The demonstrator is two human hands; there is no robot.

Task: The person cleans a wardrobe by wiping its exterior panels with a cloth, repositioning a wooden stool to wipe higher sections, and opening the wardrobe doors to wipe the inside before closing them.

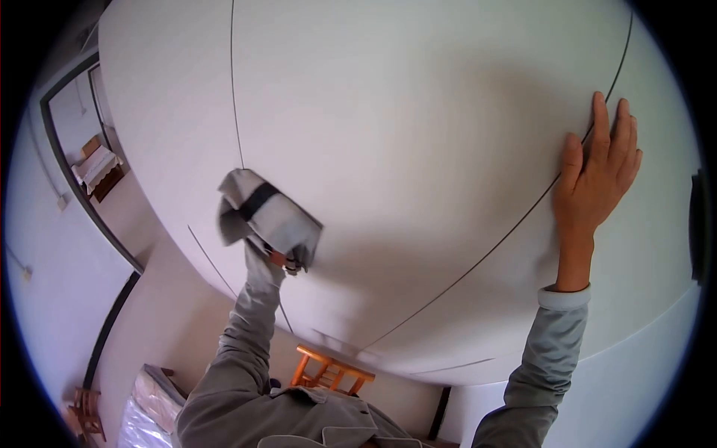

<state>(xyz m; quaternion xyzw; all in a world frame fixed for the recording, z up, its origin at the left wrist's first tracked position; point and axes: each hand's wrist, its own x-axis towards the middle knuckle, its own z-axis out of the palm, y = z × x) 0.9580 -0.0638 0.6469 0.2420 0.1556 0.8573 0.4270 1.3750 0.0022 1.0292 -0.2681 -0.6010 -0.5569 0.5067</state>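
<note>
From my end: the grey cloth (pixel 291 222) is at my left hand (pixel 275 258), which holds it against or close over the white panel (pixel 388 134); contact I can't confirm, cloth is blurred. Fingers are buried under it, so finger spread there can't be told. The cloth's long axis seems to slant, from ahead-left of that hand down to its right, with a black band (pixel 258 201) across it. My right hand (pixel 601 164) is bare, laid flat on the panel, fingers apart, beside the curved dark seam (pixel 515 226). Cloth lies well left of the right hand and a bit nearer my body; left is clearly the nearer one. Orange stool (pixel 328 366) sits below, between both arms.
</note>
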